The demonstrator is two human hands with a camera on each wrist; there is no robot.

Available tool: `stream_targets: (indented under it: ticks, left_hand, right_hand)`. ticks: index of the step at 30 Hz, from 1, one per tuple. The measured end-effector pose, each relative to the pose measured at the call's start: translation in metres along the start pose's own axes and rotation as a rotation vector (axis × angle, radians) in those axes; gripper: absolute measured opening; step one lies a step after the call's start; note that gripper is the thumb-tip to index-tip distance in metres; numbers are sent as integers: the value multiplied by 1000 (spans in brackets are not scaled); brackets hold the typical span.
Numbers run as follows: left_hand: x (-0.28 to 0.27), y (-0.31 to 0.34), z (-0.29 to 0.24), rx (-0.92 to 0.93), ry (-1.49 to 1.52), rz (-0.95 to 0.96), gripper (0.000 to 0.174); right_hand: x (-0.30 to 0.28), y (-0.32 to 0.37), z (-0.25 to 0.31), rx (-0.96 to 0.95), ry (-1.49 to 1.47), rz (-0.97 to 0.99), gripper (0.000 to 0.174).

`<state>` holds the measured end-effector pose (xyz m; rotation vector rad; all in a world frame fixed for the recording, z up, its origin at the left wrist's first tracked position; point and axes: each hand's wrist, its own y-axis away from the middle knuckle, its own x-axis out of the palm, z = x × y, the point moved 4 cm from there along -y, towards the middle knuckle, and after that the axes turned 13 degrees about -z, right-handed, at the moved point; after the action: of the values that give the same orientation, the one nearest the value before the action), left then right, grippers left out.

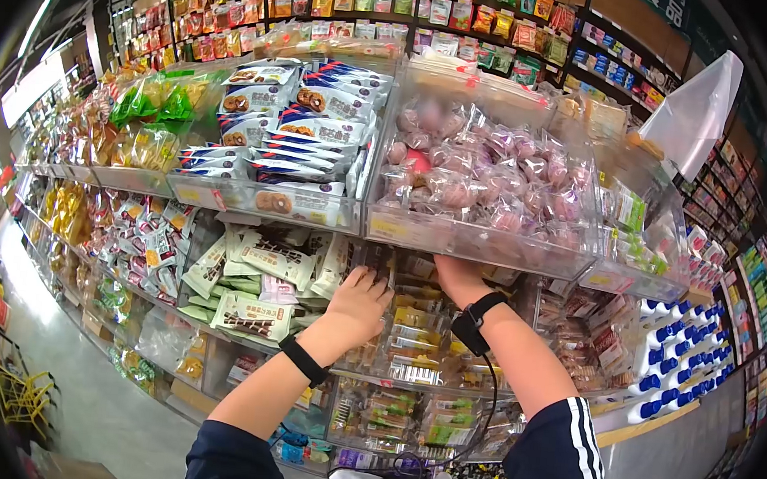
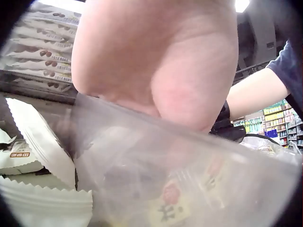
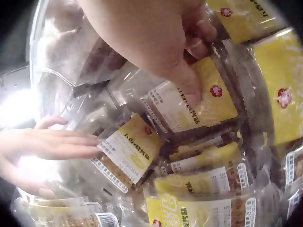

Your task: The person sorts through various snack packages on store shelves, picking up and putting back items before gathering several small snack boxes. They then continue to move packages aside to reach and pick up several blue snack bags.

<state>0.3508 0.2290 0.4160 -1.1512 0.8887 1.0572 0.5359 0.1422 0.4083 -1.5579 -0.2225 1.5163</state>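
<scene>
The clear plastic packet with a yellow-and-white printed label (image 3: 215, 101) lies in the lower-tier bin, face outward and tilted, with a small dark-red flower mark, black characters and a glossy film surface. My right hand (image 3: 149, 38) grips this packet: the thumb lies on its face, and the other fingers are curled at its upper edge. My left hand (image 1: 355, 311) is open, fingers extended, with the fingertips at a second yellow-and-white packet with brown contents (image 3: 132, 153). More packets of the same pattern overlap below and to the side, so free space around the gripped packet is narrow. The clear rigid plastic divider (image 2: 128, 165) stands close against my left hand and separates this bin from the white wrapped snack packets with dark print (image 1: 256, 315). Overhead, the clear plastic upper bin holding pink-purple wrapped round items (image 1: 482, 251) limits upward clearance; the front side, where both forearms enter, is open. The head view shows both wrists and the two tiers, but the upper bin's edge covers my right fingers. The right wrist view shows that thumb and label in detail. The left wrist view shows my palm beside the divider; the fingers there are blurred or hidden.
</scene>
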Motion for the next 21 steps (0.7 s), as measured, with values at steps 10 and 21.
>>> stream_targets:
  ticks: [10, 21]
  left_hand:
    - [-1, 0, 0, -9, 26, 27, 58]
    - [-2, 1, 1, 16, 46, 14, 62]
  right_hand:
    - [6, -6, 6, 179, -189, 60, 36]
    - [-20, 30, 15, -43, -46, 355, 27]
